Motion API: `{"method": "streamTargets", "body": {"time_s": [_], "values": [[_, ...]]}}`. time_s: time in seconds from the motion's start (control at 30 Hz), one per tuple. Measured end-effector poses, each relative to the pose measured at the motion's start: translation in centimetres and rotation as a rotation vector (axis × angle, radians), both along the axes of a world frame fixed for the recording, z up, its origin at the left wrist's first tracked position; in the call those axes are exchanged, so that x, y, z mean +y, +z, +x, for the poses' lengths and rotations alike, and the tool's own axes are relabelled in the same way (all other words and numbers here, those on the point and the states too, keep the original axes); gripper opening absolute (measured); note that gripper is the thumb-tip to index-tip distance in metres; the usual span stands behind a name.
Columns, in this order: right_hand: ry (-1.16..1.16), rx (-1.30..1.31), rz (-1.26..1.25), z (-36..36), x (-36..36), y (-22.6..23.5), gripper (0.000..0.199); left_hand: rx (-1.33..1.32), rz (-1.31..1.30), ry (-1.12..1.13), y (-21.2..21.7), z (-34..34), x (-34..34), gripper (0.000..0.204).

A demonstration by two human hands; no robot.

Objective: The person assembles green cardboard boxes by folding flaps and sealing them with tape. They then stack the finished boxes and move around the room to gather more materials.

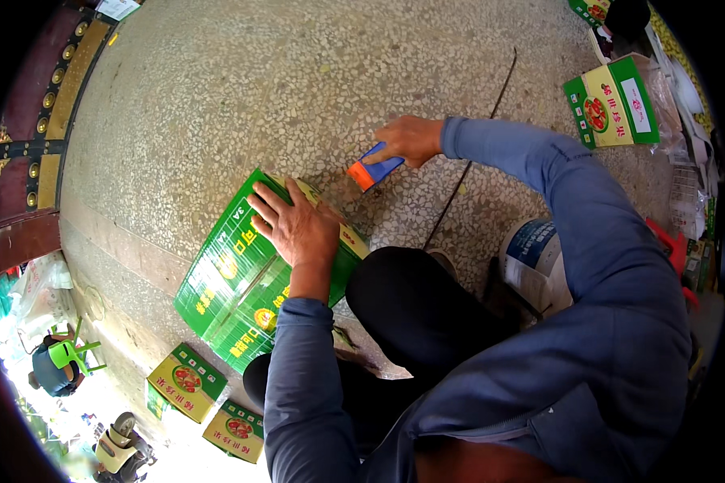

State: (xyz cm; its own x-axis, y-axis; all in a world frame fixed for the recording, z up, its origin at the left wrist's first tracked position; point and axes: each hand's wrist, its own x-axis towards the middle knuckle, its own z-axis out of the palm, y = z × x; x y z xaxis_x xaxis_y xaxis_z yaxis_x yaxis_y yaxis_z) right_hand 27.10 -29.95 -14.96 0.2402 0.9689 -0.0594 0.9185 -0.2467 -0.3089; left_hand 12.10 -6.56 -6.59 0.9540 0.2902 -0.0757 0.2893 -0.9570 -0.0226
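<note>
A green cardboard carton [238,278] with yellow print and a pale band across its top stands tilted before my knees. My left hand [302,229] lies on its upper side, the fingers stretched flat and slightly apart. Beyond the carton's far right corner, my right hand [411,141] grips a small blue-and-orange hand tool [376,167]. Its orange end points down and left, near the stone-chip floor [258,97]. The palm side of my right hand is hidden, and the tool's exact kind is unclear.
A white bucket [532,253] with a blue label stands beside my right leg. Green-and-yellow cartons stand at the far right [608,105] and lower left [187,382]. A studded door [48,97] borders the left. At lower left are a person near a green chair [74,354] and a scooter [121,447].
</note>
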Motion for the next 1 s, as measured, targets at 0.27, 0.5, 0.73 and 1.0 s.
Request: {"method": "streamTargets", "body": {"time_s": [0.27,0.5,0.73,1.0], "values": [[0.007,0.305,-0.171,-5.9,12.8,-4.2,0.021,-0.050,0.051,-0.038,-0.7,0.5,-0.1,0.054],[-0.570,0.591,-0.114,-2.5,3.8,-7.7,0.054,-0.076,0.115,-0.018,-1.0,0.0,-0.2,0.045],[-1.013,0.287,-0.189,-4.3,-5.8,-14.3,0.063,-0.198,0.027,-0.058,-1.8,-0.4,0.4,0.046],[-0.875,0.379,-0.046,-14.5,-8.3,-6.0,0.038,-0.314,-1.347,0.087,0.8,-3.3,11.0,0.045]]}}
